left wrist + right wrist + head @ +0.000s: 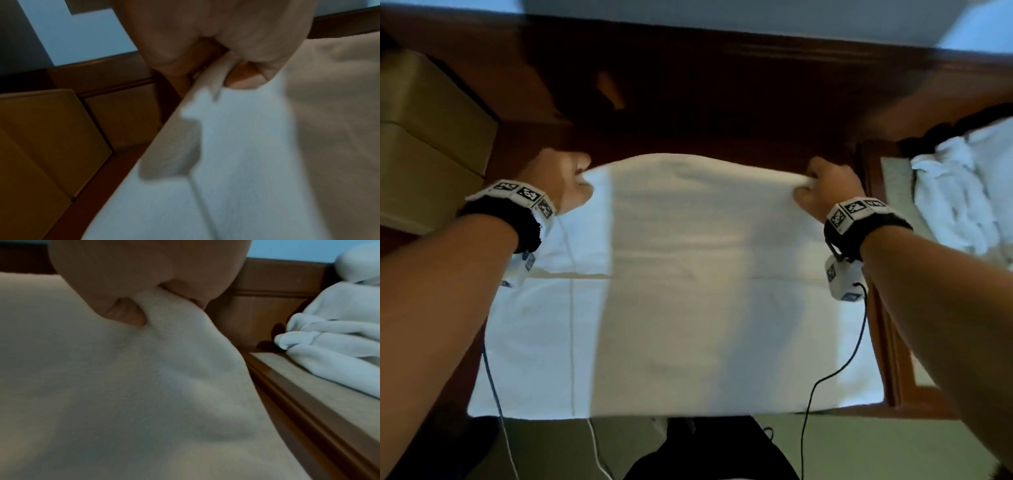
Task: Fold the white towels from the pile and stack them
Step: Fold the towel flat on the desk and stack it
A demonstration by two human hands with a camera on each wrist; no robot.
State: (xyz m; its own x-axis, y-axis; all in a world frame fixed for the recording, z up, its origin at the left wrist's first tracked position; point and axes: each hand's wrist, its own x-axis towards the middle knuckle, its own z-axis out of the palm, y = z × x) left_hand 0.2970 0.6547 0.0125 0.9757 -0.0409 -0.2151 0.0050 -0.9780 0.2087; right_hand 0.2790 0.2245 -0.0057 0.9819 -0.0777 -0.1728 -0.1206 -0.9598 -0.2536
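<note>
Towel [681, 274] lies spread across the dark wooden surface [688, 113] in front of you, flat so its edges can be matched for a fold. To your right the pile [962, 192] waits on a lighter ledge, within reach. Your left hand [561, 181] and right hand [825, 188] each pinch a far corner, keeping that edge taut and level.

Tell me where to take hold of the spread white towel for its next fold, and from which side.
Hold the white towel at its two far corners, one from each side, as the left hand and right hand pinch it now. It lies flat and wide, so a grip at both ends probably keeps that edge taut and straight.
</note>
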